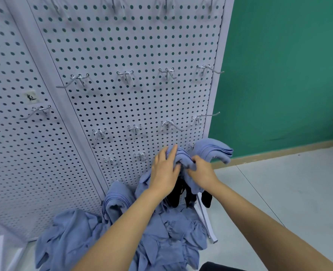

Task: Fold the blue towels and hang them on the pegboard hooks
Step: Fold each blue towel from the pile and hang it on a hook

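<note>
The fingers [193, 159] of the right hand [200, 174] curl round a fold of the towel [183, 158] and pinch it. The left hand [164, 170] lies over the same bundle with its fingers straight, pressing it toward the pegboard [122, 55], apparently to seat the fold over a low hook hidden under the cloth. Just right of it a second towel [213, 151], folded, already drapes on its hook, and a third towel [116, 198] hangs lower left. Below the arms a pile [161, 241] of unfolded blue towels lies on the floor [288, 182], within easy reach for the next fold. Bare hooks [167, 73] stand free higher up.
</note>
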The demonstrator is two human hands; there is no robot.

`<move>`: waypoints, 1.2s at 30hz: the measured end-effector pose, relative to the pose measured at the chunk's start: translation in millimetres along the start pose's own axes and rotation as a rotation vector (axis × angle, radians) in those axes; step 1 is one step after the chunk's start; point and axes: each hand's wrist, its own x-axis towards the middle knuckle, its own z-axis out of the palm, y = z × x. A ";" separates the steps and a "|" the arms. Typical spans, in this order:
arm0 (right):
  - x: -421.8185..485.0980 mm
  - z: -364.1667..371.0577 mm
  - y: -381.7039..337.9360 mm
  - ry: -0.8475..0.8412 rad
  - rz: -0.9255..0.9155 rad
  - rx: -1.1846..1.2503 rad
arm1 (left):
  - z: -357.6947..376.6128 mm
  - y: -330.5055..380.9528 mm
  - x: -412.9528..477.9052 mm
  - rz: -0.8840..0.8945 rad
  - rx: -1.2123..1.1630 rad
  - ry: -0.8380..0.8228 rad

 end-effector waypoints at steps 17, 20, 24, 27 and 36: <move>11.3 23.5 25.0 -0.042 -0.016 0.022 | 22.4 -8.6 -8.2 -0.019 -0.121 0.098; 6.0 19.7 22.8 -0.069 -0.042 -0.006 | 21.5 -13.8 -15.6 -0.018 -0.162 0.060; -9.0 8.3 14.7 -0.116 -0.028 -0.118 | 8.6 -18.7 -29.6 -0.103 -0.168 -0.001; -26.4 -2.3 3.6 -0.131 -0.022 -0.216 | -5.0 -17.6 -50.7 -0.158 -0.214 -0.038; -107.3 28.8 -32.8 -0.295 -0.083 -0.197 | -54.2 -55.2 -130.9 -0.275 -0.187 -0.043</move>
